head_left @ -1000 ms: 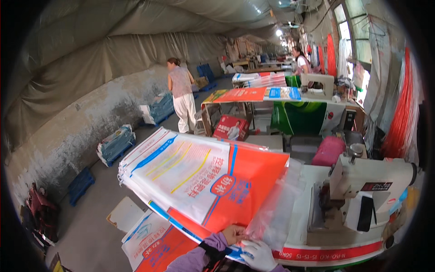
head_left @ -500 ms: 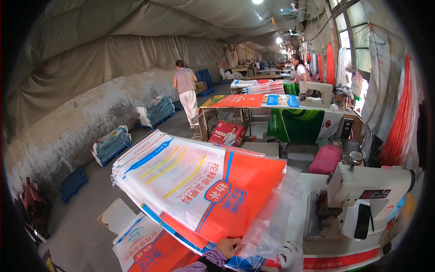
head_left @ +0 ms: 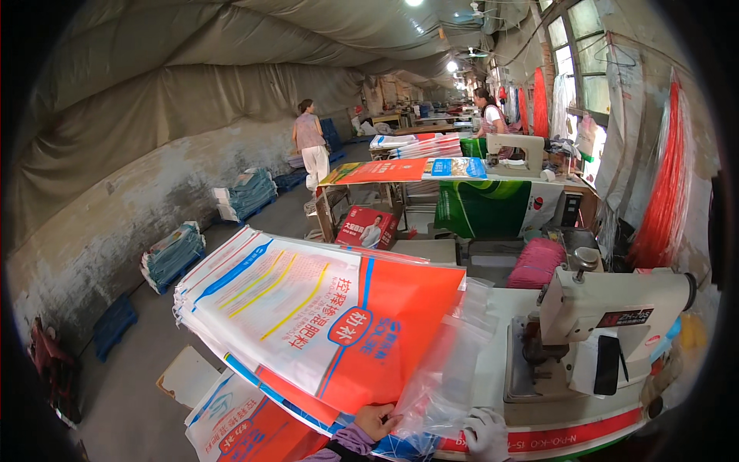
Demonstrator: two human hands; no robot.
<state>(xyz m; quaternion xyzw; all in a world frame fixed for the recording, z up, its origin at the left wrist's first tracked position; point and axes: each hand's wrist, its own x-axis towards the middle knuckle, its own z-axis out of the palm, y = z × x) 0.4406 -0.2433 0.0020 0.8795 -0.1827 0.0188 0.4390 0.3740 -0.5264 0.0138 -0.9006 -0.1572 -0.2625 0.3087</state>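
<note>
A stack of printed woven sacks (head_left: 254, 296), white and orange-red with blue stripes, lies before me on a support. From the top sack's right end a clear plastic liner (head_left: 443, 385) sticks out, crumpled. My left hand (head_left: 376, 422), bare below a purple sleeve, is closed on the near corner, where sack and liner meet. My right hand (head_left: 485, 433) wears a whitish glove and curls at the liner's near right edge; its fingertips are partly hidden. To the right of both hands stands a white industrial sewing machine (head_left: 608, 308) with a dark phone (head_left: 606, 366) against it.
More sacks (head_left: 250, 423) hang lower left beside a pale board (head_left: 185, 377). Beyond are a red box (head_left: 366, 227), a pink thread bundle (head_left: 536, 262) and another sewing table draped with a green sack (head_left: 481, 208). Bundles on pallets line the left wall. Two people are farther off.
The whole view has shifted slightly left. The person at far left has walked a little farther away. My gloved right hand shows more of itself beside the liner; my left hand keeps its place at the corner.
</note>
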